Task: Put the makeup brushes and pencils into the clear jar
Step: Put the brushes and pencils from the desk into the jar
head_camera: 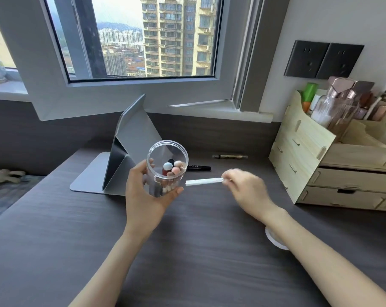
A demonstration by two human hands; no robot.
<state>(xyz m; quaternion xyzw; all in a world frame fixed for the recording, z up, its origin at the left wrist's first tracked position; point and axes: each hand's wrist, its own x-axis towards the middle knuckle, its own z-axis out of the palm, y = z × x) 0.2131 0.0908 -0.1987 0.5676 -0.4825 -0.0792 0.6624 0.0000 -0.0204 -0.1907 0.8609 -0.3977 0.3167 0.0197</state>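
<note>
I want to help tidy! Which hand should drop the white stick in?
The right hand: it already pinches the thin white stick, tip beside the clear plastic jar. The left hand is busy holding that jar.

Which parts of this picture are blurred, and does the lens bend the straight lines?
Head view: the right hand is smeared by motion; the left hand and jar are sharp; the window frame bows from wide-angle distortion.
</note>
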